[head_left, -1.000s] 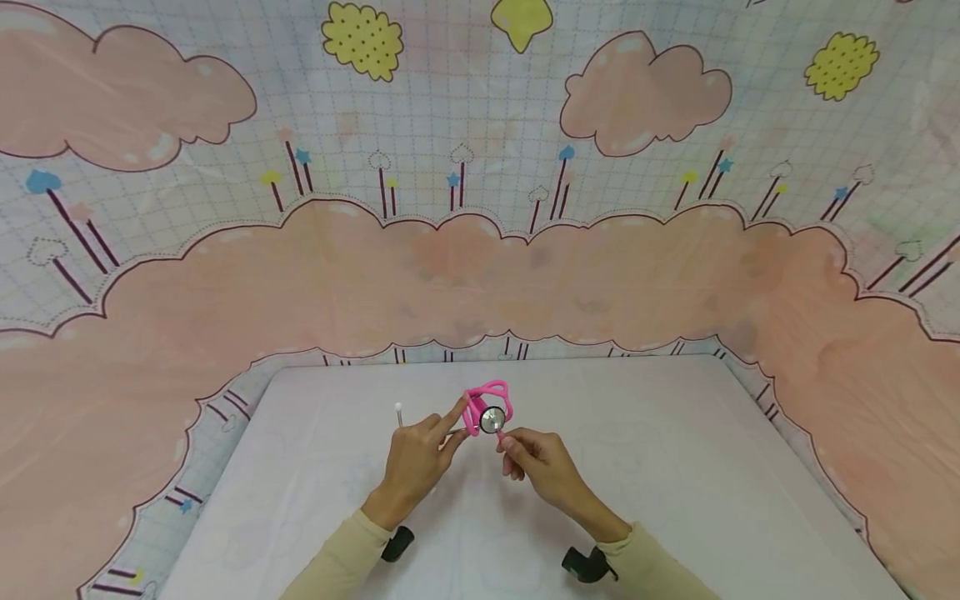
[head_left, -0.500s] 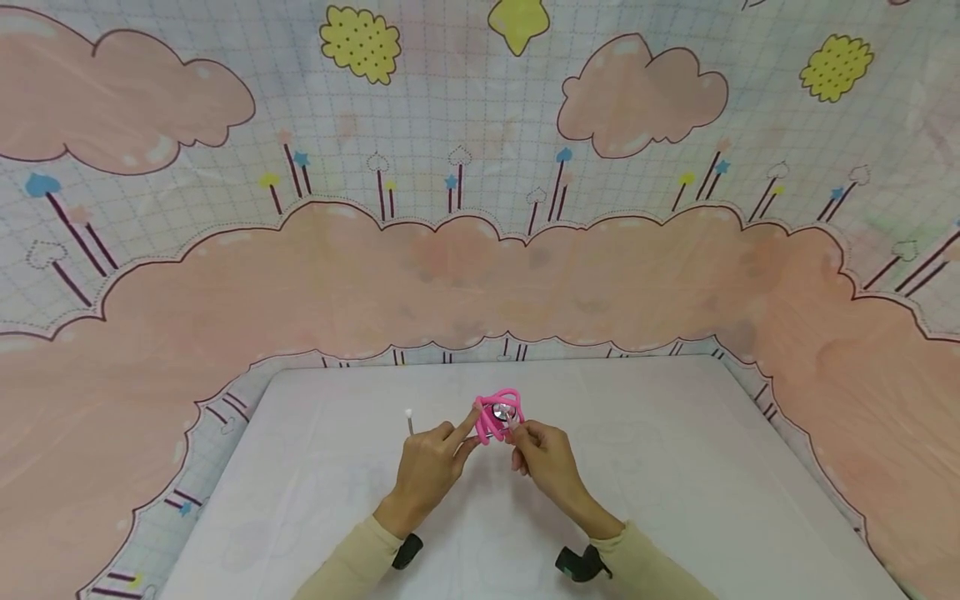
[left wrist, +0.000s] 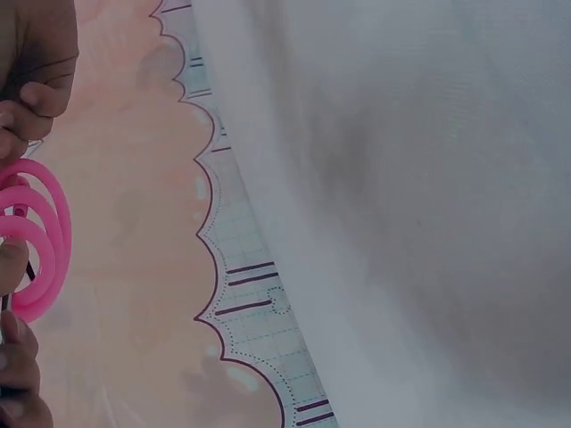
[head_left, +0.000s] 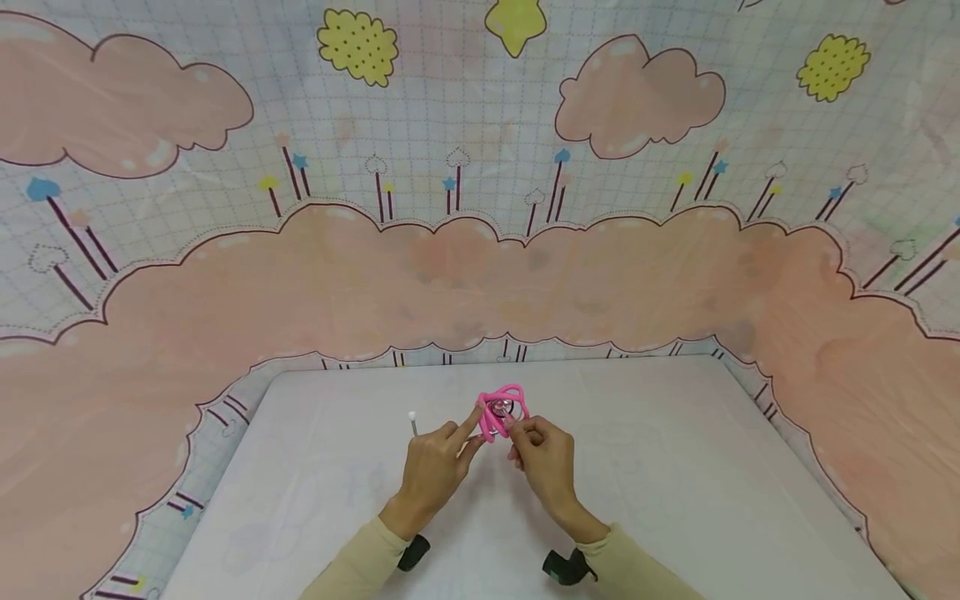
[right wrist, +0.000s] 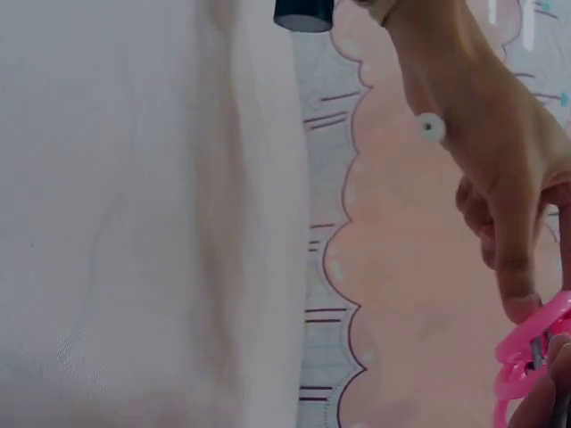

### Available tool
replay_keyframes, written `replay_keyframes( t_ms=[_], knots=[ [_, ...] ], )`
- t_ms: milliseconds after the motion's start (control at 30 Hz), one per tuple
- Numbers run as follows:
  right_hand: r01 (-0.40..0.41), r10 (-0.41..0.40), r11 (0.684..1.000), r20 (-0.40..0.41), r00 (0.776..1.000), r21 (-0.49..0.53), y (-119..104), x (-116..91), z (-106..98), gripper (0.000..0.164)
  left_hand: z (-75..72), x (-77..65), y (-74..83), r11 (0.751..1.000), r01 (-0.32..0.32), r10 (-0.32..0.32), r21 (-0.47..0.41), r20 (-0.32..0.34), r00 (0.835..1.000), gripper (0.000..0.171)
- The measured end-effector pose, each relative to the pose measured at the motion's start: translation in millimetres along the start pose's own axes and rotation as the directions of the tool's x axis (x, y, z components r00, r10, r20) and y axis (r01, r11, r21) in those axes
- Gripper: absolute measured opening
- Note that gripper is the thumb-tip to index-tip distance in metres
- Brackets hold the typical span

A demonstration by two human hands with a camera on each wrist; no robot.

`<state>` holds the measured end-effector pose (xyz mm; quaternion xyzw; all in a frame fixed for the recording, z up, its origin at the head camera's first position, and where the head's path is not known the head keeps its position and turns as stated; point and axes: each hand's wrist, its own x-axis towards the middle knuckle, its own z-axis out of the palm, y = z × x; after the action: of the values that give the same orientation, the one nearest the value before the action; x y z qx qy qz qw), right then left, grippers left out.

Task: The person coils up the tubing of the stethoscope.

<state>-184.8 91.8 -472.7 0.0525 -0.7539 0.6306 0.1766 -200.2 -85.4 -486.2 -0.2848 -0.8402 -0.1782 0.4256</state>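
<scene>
A stethoscope with pink tubing is held coiled in the air between both hands, above the table's middle. Its round metal chest piece shows inside the loops. My left hand grips the coil from the left, index finger extended along it. From behind that hand sticks up a metal ear tube with a white ear tip. My right hand pinches the stethoscope near the chest piece; the fingertips partly hide what they hold. In the left wrist view the pink loops show at the left edge, between both hands.
A white table lies under the hands. Behind and beside it hangs a cloth printed with clouds and stars. A black wrist camera sits at the left wrist and another black camera at the right.
The right hand has brought the chest piece up and into the pink loops, where it is now partly covered. Both hands have come slightly closer together, the left one shifting right.
</scene>
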Motion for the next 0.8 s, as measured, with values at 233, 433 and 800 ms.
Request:
replay_keyframes(
  t_ms=[233, 433, 800],
  knots=[
    [0.148, -0.150, 0.987, -0.031, 0.988, -0.059, 9, 3, 5, 0.025, -1.0, -1.3, -1.7, 1.000, 0.023, -0.023, -0.020, 0.033, 0.999, 0.060],
    [0.238, -0.252, 0.951, -0.051, 0.966, -0.196, 14, 8, 3, 0.032, -2.9, 0.2, -2.5, 0.999, 0.027, -0.026, -0.044, 0.022, 0.999, 0.055],
    [0.230, -0.261, 0.934, -0.082, 0.962, -0.274, 21, 16, -1, 0.019, -4.2, -1.5, 0.3, 0.998, 0.035, -0.032, -0.049, 0.057, 0.998, 0.054]
  ],
)
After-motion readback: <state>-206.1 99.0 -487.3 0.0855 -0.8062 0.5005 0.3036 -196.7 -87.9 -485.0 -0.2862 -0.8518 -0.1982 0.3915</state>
